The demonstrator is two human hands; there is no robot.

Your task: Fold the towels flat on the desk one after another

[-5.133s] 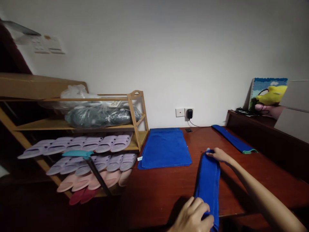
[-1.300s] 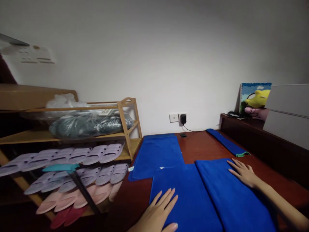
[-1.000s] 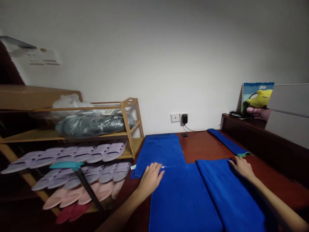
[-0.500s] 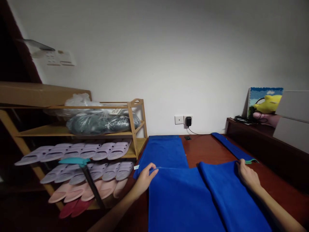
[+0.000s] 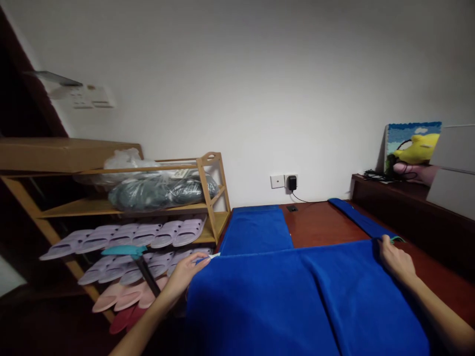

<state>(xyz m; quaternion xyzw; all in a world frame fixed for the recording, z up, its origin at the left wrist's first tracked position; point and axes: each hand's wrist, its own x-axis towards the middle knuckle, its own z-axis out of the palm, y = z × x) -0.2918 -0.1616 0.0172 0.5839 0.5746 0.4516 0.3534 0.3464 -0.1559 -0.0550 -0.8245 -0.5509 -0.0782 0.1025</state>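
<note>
Blue cloth point(image 5: 260, 296), near side of bench point(image 5: 311, 225), far edge pulled wide, slack fold right of middle. Left hand point(image 5: 187, 271) grip pinches left corner; right hand point(image 5: 397, 257) grip closed on right corner. Flat blue cloth stack point(image 5: 256, 230) just beyond. Risk: low far edge could drag the stack askew; uneven pull could leave that fold creased.
</note>
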